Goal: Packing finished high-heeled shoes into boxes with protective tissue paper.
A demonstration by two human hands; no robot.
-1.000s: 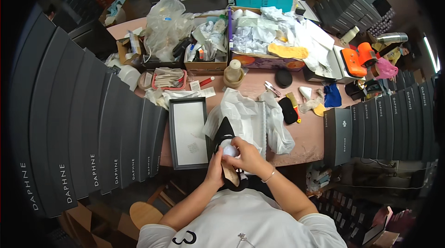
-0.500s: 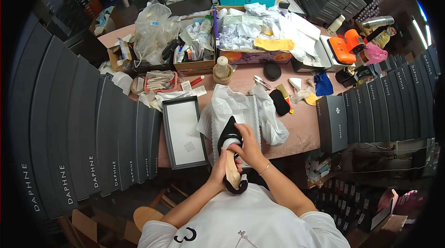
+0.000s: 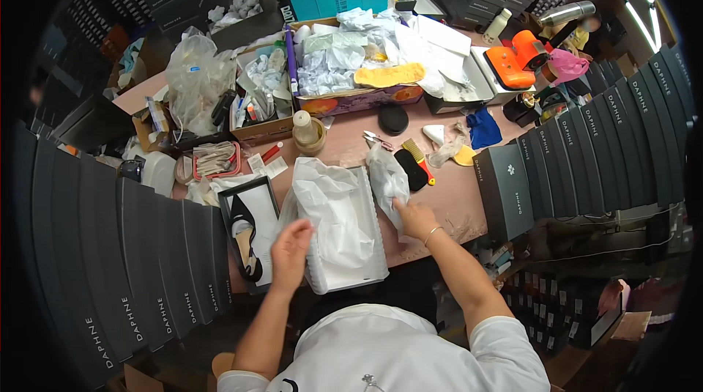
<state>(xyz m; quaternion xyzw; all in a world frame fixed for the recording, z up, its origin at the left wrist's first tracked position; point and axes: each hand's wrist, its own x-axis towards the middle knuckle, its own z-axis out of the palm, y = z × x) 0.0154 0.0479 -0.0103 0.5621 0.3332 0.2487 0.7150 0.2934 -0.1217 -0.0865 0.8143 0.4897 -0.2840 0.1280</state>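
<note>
On my feed I record the left hand (image 3: pixel 291 247) half-open and empty, near the white tray (image 3: pixel 344 276). The right hand (image 3: pixel 414 219) has fingers curled at 1 crumpled translucent wrapping (image 3: pixel 389 179); I cannot tell whether it grips. Against 0.5 s ago, when both hands held the black shoe (image 3: pixel 244 239), I find it lying in the grey box (image 3: pixel 259 198), left of the left hand. Tissue paper (image 3: pixel 329 198) lies between the hands.

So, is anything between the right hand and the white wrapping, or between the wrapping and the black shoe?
Nothing visible stands before the right hand: it seems to touch the white wrapping. Between that wrapping and the black shoe are, going left, the white tray with paper, the left hand and the box's edge.
</note>
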